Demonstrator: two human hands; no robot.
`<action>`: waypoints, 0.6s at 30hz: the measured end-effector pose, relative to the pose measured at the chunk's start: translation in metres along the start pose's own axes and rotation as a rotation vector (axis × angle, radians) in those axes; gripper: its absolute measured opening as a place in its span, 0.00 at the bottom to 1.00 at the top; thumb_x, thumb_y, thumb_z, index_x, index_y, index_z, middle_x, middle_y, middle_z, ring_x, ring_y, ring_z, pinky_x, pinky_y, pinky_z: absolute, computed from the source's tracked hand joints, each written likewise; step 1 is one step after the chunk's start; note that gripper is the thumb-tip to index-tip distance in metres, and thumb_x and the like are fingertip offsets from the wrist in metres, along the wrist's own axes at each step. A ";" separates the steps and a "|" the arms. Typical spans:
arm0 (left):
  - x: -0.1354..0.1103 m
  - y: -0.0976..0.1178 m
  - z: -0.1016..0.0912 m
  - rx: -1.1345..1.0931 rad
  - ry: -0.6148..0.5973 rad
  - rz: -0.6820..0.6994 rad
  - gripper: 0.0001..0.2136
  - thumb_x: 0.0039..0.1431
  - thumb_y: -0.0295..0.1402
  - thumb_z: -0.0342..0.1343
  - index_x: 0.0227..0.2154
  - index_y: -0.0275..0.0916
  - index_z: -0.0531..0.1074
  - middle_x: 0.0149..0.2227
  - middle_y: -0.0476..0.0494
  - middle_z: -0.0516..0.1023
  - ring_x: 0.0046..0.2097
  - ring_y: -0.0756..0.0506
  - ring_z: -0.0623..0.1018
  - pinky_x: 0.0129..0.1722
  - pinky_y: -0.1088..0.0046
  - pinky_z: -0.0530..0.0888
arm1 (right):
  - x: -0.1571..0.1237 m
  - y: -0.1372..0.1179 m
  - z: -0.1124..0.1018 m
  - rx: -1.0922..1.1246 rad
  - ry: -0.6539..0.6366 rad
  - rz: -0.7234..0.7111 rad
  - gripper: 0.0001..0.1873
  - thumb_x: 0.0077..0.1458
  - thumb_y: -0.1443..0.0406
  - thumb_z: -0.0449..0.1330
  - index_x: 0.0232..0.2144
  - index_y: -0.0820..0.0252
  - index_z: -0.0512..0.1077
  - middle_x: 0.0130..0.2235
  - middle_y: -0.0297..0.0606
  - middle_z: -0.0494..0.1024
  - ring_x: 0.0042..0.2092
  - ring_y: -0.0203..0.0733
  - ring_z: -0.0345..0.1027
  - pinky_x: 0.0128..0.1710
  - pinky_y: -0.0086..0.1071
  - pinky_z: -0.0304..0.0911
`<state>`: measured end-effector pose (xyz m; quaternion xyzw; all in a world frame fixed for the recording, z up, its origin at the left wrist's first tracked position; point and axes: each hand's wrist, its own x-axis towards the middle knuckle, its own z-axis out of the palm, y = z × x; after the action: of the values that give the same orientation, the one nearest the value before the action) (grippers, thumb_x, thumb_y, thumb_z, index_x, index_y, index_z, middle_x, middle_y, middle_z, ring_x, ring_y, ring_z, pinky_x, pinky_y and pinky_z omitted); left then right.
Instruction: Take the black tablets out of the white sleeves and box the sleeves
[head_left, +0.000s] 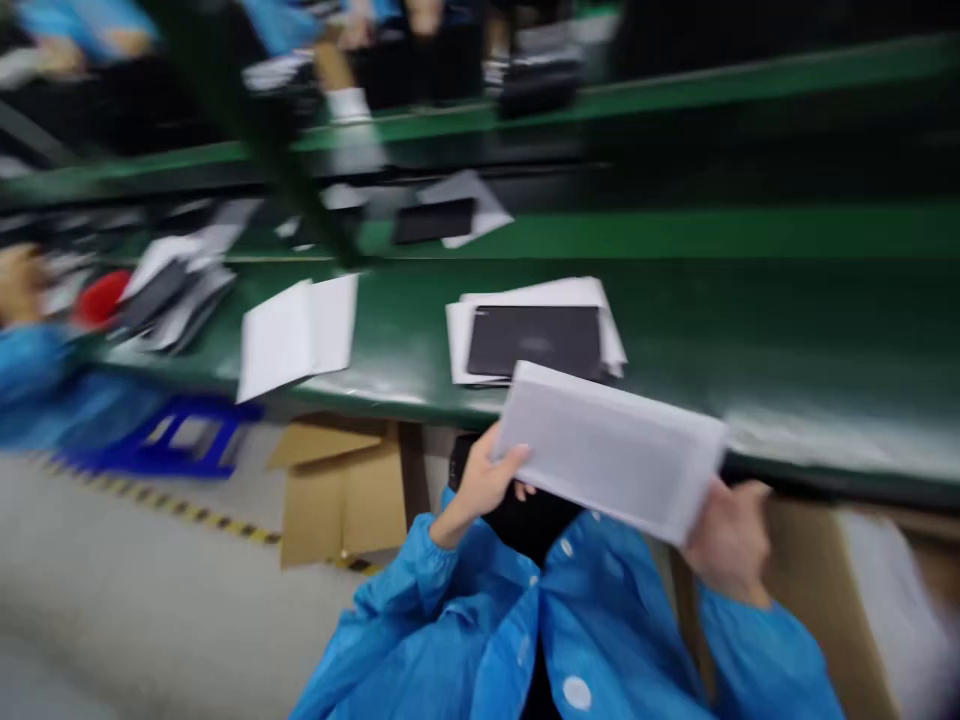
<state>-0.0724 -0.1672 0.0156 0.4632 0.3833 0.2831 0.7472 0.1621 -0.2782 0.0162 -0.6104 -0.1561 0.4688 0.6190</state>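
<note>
Between my hands, in front of the bench edge, is a flat white translucent sleeve (611, 450) with a greyish rectangle showing through it. My left hand (487, 475) grips its left end, thumb on top. The right end is in my right hand (729, 540), whose fingers are partly hidden and blurred. Just beyond the sleeve, a thin black flat panel (534, 340) lies on a small stack of white sheets or sleeves (570, 292). To the left, white sheets (277, 340) lie overlapping on the bench.
The green bench (787, 350) runs across the view, with a slanted green post (262, 130) at left. A co-worker's blue sleeve (37, 365) is near a red object (103, 298) and a mixed pile (176, 295). Below are a cardboard box (345, 500) and a blue stool (172, 440).
</note>
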 end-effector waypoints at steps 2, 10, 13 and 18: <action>0.001 -0.010 0.006 0.084 -0.018 -0.023 0.33 0.58 0.63 0.65 0.49 0.36 0.72 0.23 0.52 0.75 0.20 0.50 0.75 0.19 0.78 0.71 | -0.035 0.023 -0.017 0.043 0.203 0.054 0.31 0.41 0.36 0.76 0.35 0.52 0.80 0.29 0.38 0.82 0.40 0.57 0.81 0.36 0.44 0.79; 0.035 0.025 0.017 0.710 -0.080 0.677 0.13 0.63 0.42 0.66 0.44 0.38 0.79 0.42 0.41 0.81 0.41 0.44 0.81 0.43 0.64 0.81 | -0.081 0.062 -0.079 0.425 0.646 0.029 0.33 0.34 0.48 0.82 0.40 0.57 0.81 0.37 0.41 0.86 0.43 0.57 0.82 0.49 0.49 0.79; 0.063 0.065 0.006 0.890 0.101 0.991 0.11 0.60 0.39 0.68 0.41 0.38 0.80 0.41 0.40 0.80 0.46 0.38 0.80 0.54 0.53 0.78 | -0.100 0.069 -0.123 0.477 0.994 -0.101 0.30 0.34 0.52 0.81 0.39 0.57 0.79 0.40 0.39 0.86 0.45 0.54 0.81 0.50 0.46 0.78; 0.084 0.092 0.007 1.105 -0.031 1.094 0.10 0.61 0.38 0.68 0.42 0.39 0.82 0.42 0.37 0.80 0.54 0.32 0.80 0.64 0.45 0.71 | -0.121 0.048 -0.225 0.140 1.666 -0.362 0.19 0.52 0.61 0.66 0.46 0.63 0.73 0.52 0.48 0.82 0.55 0.48 0.75 0.62 0.44 0.70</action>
<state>-0.0271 -0.0676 0.0752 0.8957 0.1754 0.3729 0.1673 0.2539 -0.5171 -0.0279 -0.6819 0.2840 -0.2306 0.6334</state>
